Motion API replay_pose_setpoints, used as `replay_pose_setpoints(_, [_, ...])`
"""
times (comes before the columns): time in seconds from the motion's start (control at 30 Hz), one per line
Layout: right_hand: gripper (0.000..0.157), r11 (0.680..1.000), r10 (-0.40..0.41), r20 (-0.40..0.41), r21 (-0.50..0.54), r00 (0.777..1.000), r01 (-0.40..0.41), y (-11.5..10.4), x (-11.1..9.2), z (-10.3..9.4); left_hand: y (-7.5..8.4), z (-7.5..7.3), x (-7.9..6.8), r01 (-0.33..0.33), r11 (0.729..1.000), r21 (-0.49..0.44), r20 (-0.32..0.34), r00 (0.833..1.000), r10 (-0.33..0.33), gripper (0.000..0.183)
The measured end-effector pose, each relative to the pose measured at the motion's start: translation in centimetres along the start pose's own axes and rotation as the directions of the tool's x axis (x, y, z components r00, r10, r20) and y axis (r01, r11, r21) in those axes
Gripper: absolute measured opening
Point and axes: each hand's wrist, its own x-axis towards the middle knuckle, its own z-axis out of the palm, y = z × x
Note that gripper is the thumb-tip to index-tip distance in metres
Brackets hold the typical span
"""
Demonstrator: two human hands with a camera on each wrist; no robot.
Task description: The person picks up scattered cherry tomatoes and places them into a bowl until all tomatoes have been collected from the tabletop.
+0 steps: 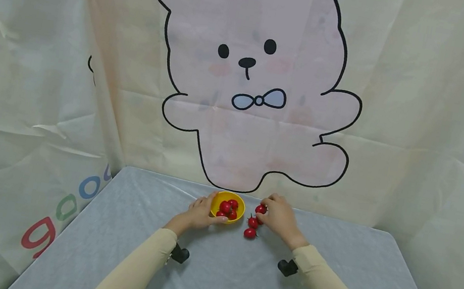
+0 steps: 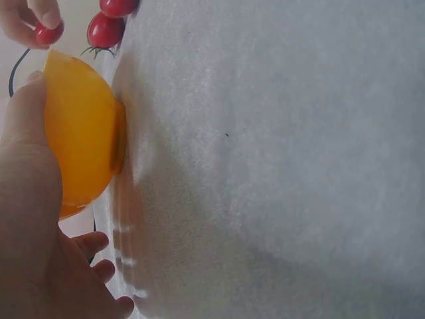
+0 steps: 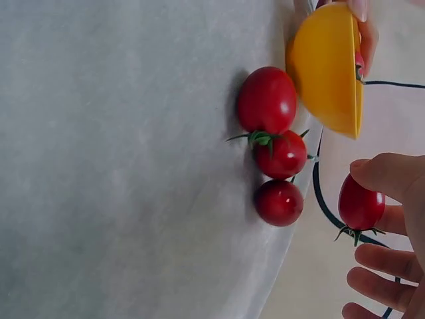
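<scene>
My left hand point(image 1: 201, 212) grips a yellow bowl point(image 2: 83, 133) at its side, the thumb on the near wall and the fingers around the far side. Several cherry tomatoes point(image 1: 225, 207) lie inside the bowl. To its right, my right hand point(image 1: 281, 220) pinches one red cherry tomato point(image 3: 362, 203) with a green stem between thumb and fingers, held above the table. Below that hand, three more tomatoes point(image 3: 267, 100) sit close together in a row on the table, just right of the bowl.
A pale grey-blue cloth covers the table point(image 1: 231, 287). Right behind its back edge hangs a cream curtain point(image 1: 391, 181) printed with a pink bear. Black wrist-camera mounts point(image 1: 287, 268) stick out under both sleeves.
</scene>
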Motion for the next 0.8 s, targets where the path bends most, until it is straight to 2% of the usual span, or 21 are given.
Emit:
replay_pose_setpoints(0.37, [0.037,0.998,-0.059,0.013,-0.017,0.998,0.059,-2.5,1.6,-0.2,-0.1,-0.1,0.2,-0.016,1.000,0.005,-0.006,1.000,0.016,0.105])
replay_pose_setpoints(0.8, [0.038,0.992,-0.122,-0.009,-0.007,0.992,0.122,-4.3,2.5,1.0,-0.3,0.0,0.1,-0.039,0.999,0.016,-0.005,0.999,0.039,0.107])
